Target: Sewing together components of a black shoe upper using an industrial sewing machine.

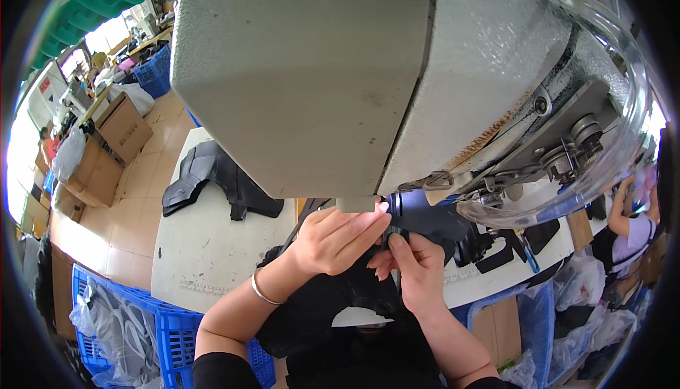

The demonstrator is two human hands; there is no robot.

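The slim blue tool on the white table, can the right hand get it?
Probably yes: only low black pieces seem to lie between the right hand and the slim blue tool. The hand seems to pinch black material, so may need freeing first.

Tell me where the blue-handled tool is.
In the head view, the blue-handled tool lies right of the right hand, beside flat black pieces on the white table.

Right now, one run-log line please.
left hand: near grey machine head | right hand: at black material, grip partly hidden | white table: black pieces at left
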